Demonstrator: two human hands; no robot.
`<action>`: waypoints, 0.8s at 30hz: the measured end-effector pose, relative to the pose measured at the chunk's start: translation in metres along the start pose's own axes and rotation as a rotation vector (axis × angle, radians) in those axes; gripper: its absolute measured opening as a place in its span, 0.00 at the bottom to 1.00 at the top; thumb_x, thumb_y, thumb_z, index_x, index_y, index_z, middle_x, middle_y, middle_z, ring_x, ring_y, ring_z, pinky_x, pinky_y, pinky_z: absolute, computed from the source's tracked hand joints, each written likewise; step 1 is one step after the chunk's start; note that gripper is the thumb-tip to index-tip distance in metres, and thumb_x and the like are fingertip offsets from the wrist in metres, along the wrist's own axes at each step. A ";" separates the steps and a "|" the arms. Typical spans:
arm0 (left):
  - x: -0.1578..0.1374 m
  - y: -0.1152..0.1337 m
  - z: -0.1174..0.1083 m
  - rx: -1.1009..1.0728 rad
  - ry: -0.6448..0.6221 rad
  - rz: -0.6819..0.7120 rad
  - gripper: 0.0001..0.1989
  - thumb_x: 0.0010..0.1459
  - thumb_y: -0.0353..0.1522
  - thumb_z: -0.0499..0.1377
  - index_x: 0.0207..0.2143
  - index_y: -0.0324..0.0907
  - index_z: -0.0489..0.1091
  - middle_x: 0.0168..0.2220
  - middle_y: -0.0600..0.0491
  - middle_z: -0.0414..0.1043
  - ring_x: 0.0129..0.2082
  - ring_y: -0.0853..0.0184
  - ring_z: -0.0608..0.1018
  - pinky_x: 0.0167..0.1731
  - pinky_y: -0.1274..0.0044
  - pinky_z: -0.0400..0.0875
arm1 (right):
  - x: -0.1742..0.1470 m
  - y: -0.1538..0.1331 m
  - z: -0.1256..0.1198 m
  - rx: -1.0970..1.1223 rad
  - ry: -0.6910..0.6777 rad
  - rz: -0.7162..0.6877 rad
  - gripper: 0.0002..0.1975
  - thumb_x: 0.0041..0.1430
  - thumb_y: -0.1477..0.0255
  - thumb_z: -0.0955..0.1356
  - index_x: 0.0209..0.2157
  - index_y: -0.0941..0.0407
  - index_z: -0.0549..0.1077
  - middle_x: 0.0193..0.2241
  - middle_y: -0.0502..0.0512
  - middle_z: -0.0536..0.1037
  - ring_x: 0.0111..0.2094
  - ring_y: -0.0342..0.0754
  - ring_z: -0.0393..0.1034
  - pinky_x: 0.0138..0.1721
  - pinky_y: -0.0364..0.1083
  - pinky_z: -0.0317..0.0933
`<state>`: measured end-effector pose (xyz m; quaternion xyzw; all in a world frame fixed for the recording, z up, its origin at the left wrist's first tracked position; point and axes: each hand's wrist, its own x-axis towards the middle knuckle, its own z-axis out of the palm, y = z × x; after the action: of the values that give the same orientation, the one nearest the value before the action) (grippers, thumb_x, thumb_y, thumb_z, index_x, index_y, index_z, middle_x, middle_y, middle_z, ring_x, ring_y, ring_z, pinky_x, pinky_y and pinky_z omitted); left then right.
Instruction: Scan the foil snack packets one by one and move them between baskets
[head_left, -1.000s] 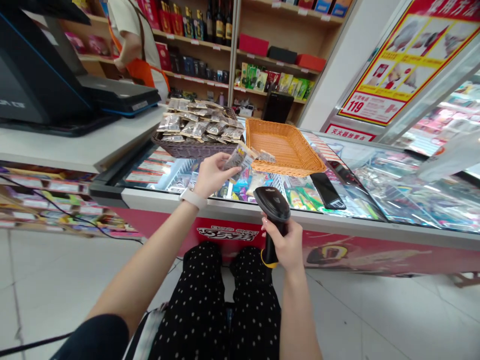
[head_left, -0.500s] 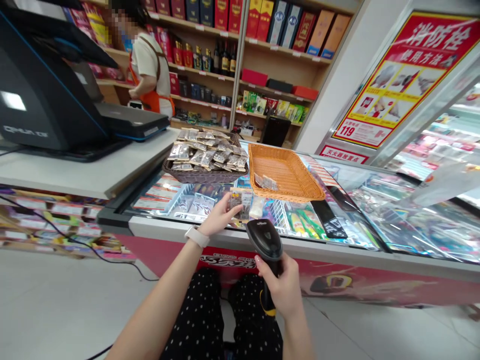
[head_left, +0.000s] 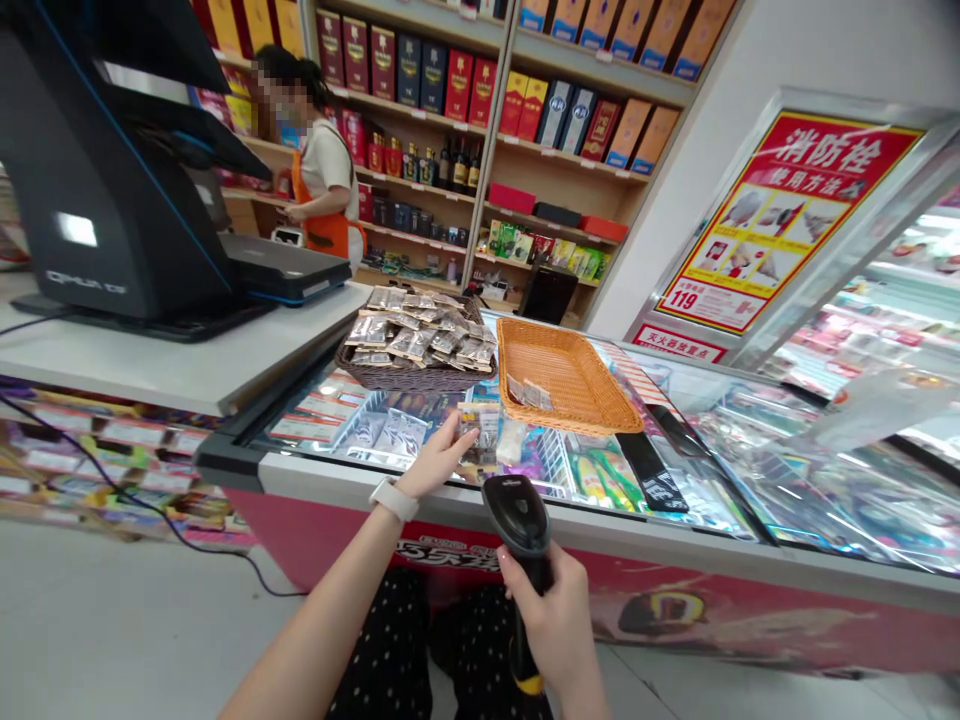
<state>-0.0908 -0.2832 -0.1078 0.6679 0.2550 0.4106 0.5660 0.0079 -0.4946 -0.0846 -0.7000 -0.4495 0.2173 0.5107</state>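
My left hand (head_left: 435,458), with a white band on the wrist, is closed on the edge of a small clear-fronted snack packet (head_left: 486,432) over the glass top of the freezer. In my right hand (head_left: 553,605) is a black barcode scanner (head_left: 517,512), gripped by its handle, its head toward the packet. Beyond the left hand stands a dark woven basket (head_left: 420,378) heaped with several similar packets (head_left: 420,325). To its right, an orange wicker basket (head_left: 600,385) has a few small packets (head_left: 529,393) at its near left corner.
A checkout terminal (head_left: 112,210) sits on the white counter (head_left: 300,345) at left. A black cable (head_left: 180,530) hangs to the floor. A dark flat object (head_left: 651,472) lies on the freezer (head_left: 675,545). A co-worker (head_left: 330,190) stands behind, near the shelves (head_left: 420,110).
My view has tilted upward, so the baskets and freezer sit lower in the picture. Both hands keep their grips, the scanner still just short of the packet.
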 end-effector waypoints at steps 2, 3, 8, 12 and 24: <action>0.000 0.001 0.001 -0.021 -0.002 -0.012 0.27 0.61 0.47 0.61 0.55 0.41 0.68 0.44 0.49 0.76 0.46 0.59 0.77 0.43 0.71 0.77 | 0.000 0.000 0.000 0.011 0.002 0.006 0.19 0.59 0.55 0.69 0.28 0.58 0.76 0.20 0.52 0.74 0.24 0.51 0.70 0.29 0.46 0.62; 0.000 0.001 0.001 -0.035 -0.006 -0.021 0.27 0.60 0.47 0.61 0.55 0.42 0.67 0.44 0.49 0.76 0.45 0.60 0.77 0.42 0.72 0.77 | 0.000 0.000 0.000 0.018 0.004 0.010 0.19 0.59 0.55 0.69 0.28 0.58 0.76 0.20 0.52 0.75 0.24 0.51 0.70 0.28 0.46 0.62; -0.001 0.004 0.002 -0.093 -0.049 -0.095 0.26 0.59 0.47 0.62 0.54 0.42 0.65 0.43 0.50 0.75 0.38 0.64 0.78 0.31 0.76 0.77 | 0.001 -0.001 0.000 0.037 0.003 0.008 0.18 0.58 0.57 0.69 0.26 0.58 0.77 0.20 0.52 0.75 0.23 0.50 0.70 0.28 0.45 0.62; 0.000 0.005 0.003 -0.134 -0.044 -0.105 0.25 0.56 0.47 0.65 0.49 0.42 0.66 0.42 0.50 0.76 0.38 0.61 0.79 0.27 0.75 0.78 | 0.003 -0.002 -0.001 0.063 0.017 0.008 0.18 0.58 0.57 0.70 0.28 0.59 0.78 0.20 0.52 0.76 0.24 0.50 0.70 0.28 0.46 0.62; 0.053 0.062 0.029 0.144 0.218 0.160 0.14 0.60 0.41 0.58 0.41 0.40 0.71 0.39 0.51 0.77 0.39 0.64 0.78 0.37 0.76 0.74 | 0.010 0.010 -0.011 0.149 0.070 -0.002 0.19 0.57 0.56 0.70 0.31 0.60 0.79 0.22 0.55 0.78 0.24 0.50 0.70 0.29 0.47 0.64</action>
<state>-0.0460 -0.2700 -0.0348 0.6765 0.2896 0.5051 0.4509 0.0250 -0.4923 -0.0881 -0.6667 -0.4145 0.2250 0.5771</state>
